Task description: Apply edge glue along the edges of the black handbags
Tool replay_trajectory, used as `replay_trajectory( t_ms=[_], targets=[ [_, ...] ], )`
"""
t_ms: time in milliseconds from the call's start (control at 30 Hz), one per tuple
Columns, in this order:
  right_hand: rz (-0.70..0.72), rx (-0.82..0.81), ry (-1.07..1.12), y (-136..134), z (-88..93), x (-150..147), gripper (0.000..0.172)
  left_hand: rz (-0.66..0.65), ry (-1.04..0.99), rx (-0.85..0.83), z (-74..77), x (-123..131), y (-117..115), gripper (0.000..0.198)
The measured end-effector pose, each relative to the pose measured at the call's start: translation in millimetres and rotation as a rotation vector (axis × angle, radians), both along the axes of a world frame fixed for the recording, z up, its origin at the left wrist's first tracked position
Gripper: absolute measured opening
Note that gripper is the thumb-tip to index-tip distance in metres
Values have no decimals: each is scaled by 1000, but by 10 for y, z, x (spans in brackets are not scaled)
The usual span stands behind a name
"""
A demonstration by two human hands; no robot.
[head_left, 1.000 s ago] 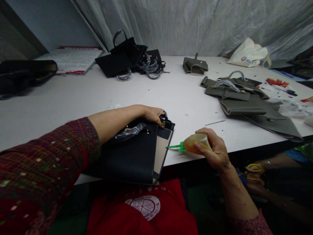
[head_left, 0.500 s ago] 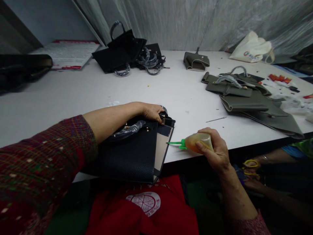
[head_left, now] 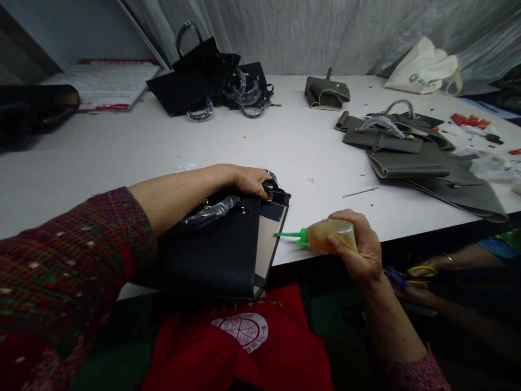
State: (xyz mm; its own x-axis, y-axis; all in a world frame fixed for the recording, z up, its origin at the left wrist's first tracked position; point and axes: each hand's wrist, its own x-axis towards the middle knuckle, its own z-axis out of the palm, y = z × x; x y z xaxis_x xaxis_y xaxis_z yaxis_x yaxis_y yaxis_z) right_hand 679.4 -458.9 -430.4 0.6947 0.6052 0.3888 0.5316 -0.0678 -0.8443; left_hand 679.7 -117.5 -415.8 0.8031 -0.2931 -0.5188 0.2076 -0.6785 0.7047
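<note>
A black leather handbag [head_left: 207, 258] lies at the table's front edge, its side turned to the right and showing a beige panel [head_left: 266, 239]. My left hand [head_left: 253, 181] is closed on the bag's upper edge near a gold-coloured metal fitting. One handle [head_left: 214, 210], wrapped in clear plastic, lies under my left forearm. In my right hand [head_left: 360, 247] is a glue bottle [head_left: 329, 234] of yellowish liquid, tilted on its side. Its thin green nozzle [head_left: 288, 234] points left, with the tip at the beige panel's right edge; whether it touches is unclear.
Black bag parts [head_left: 203, 76] are heaped at the back. Grey-green bag pieces [head_left: 415, 157] lie on the right, a thin metal rod [head_left: 360, 192] before them. A white cloth bag [head_left: 423, 68] stands behind. At lower right, another person's hands hold yellow-handled scissors [head_left: 421, 270].
The nozzle tip has shifted slightly left along the bag's side edge. My left hand keeps its hold on the bag. The whole view has moved a little.
</note>
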Motion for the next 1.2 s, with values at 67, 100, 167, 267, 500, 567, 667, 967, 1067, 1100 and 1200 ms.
replay_trajectory(
  t_ms=[67, 100, 167, 267, 500, 567, 667, 967, 1067, 1100, 1200],
  targets=[
    [0, -6, 1, -2, 5, -30, 29, -9, -13, 18, 37, -17, -20, 26],
    [33, -22, 9, -4, 6, -48, 28, -8, -15, 22, 55, -25, -31, 25],
    [86, -26, 26, -8, 7, -88, 28, 6, -8, 29, 83, -39, -56, 24],
    [49, 35, -1, -20, 9, -148, 31, 45, 6, 43, 100, -50, -79, 24],
    [199, 0, 44, -41, 21, -174, 32, 44, -9, 25, 76, -57, -68, 29],
    [109, 37, 7, -31, -17, -140, 34, 44, -16, 27, 77, -59, -67, 30],
    [44, 43, -10, -33, -61, -111, 35, 48, -13, 32, 73, -59, -64, 30],
    [84, 38, -28, -105, 45, -200, 35, 32, -15, -20, 2, -49, -30, 31],
    [180, -10, -14, -122, 85, -224, 35, 37, -11, 6, 13, -57, -33, 30],
    [191, -4, -17, -123, 90, -236, 35, 41, -9, 6, 17, -59, -33, 30],
    [121, 58, -36, -111, 73, -282, 38, 45, -6, -21, 13, -59, -23, 31]
  ],
)
